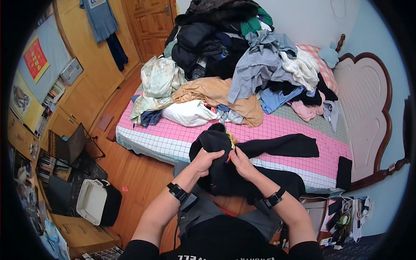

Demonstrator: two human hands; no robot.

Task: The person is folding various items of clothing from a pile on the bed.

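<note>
A black garment (224, 175) lies across my lap and the near edge of the bed, one long sleeve or leg (279, 146) stretched to the right over the pink-checked bedspread (175, 138). My left hand (204, 161) grips a bunched fold of it, thumb on top. Close beside, my right hand (242, 164) pinches the garment at a narrow colourful edge (232, 141), yellow with bits of red and blue. Whether that edge is a trim or a print I cannot tell. Both palms and the cloth beneath them are hidden.
A tall heap of clothes (201, 42) covers the far side of the bed. Nearer lie a tan garment (208, 91) and a white one (190, 113). To the left on the wooden floor stand an open-topped black-and-white bin (97, 201) and a folding chair (73, 143). A cluttered nightstand (341, 214) is at right.
</note>
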